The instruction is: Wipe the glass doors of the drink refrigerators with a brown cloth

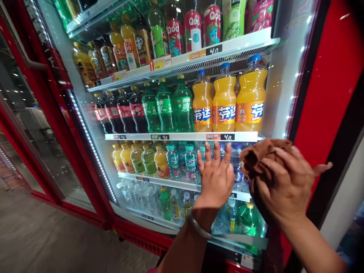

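Note:
My left hand [215,176] is stretched out, fingers spread and pointing up, in front of the bottles in a lit drinks fridge. Its fingertips come up to the white shelf edge [182,137] with the price tags; whether they touch it I cannot tell. A metal bangle [199,227] circles that wrist. At the right, my right hand [290,182] is closed around a crumpled brown cloth [265,151], close to the fridge's right side. Orange soda bottles [224,102] with blue caps stand just above my left hand. Behind its fingers, bottles with teal labels [191,163] are partly hidden.
Green soda bottles [165,106] and cola bottles [113,113] line the middle shelf. Juice bottles [193,30] fill the shelf above. Clear bottles [142,195] stand at the bottom. A red door frame [321,87] borders the right, and another red fridge [36,132] stands left.

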{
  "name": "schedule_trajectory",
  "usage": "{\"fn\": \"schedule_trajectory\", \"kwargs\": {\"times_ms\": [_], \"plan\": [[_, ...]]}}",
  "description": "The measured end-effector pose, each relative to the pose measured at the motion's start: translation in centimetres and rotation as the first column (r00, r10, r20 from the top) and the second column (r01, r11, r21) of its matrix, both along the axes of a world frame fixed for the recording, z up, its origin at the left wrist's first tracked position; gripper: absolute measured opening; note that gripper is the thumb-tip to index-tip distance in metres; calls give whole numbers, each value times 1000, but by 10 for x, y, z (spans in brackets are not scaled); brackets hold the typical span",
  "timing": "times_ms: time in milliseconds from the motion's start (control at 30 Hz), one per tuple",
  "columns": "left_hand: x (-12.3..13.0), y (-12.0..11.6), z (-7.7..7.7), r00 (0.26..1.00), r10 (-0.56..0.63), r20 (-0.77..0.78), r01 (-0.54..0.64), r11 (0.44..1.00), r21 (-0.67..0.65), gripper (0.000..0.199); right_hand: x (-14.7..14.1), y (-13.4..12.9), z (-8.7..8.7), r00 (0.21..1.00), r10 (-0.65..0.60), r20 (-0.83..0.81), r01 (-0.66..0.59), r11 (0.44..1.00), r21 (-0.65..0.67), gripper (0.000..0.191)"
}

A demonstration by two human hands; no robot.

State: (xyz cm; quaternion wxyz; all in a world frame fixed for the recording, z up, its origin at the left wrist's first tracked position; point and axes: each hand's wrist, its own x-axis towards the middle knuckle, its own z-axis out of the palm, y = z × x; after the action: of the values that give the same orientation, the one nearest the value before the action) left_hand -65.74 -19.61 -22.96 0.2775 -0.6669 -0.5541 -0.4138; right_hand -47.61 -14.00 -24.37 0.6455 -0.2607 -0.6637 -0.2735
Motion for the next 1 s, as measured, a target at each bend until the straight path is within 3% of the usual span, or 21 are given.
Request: {"fn": "schedule_trajectory", "kwargs": {"times_ms": [133,300,400,533,633,800,900,1000], "plan": [[0,1,-2,1000,-3,11,3,1000,4,85,-17,-3,3,996,-32,-88,33,999,14,55],[-13,-5,-5,997,-73,7,73,997,3,79,-49,-18,-28,978,96,183,-102,995,21,42],[-19,-9,-10,995,-96,-32,95,995,-19,80,-29,-14,-38,952,102,288,-114,993,28,38],[-18,-9,-18,997,-70,-46,69,997,-17,82,5,0,-24,995,16,93,-21,999,48,46],[-17,-9,-21,998,-56,-36,56,998,-22,81,-4,0,-21,999,-13,-44,15,998,54,55],[-26,-13,-37,999,-27,-28,25,998,-65,83,-41,-13,-47,967,111,231,-126,991,51,49],[-35,-16,-53,999,-5,-48,2,998,-68,83,-29,-9,-48,940,130,316,-157,986,62,43],[-41,-19,-63,998,22,-56,-26,997,-79,79,-12,0,-32,986,76,147,-89,992,88,49]]}}
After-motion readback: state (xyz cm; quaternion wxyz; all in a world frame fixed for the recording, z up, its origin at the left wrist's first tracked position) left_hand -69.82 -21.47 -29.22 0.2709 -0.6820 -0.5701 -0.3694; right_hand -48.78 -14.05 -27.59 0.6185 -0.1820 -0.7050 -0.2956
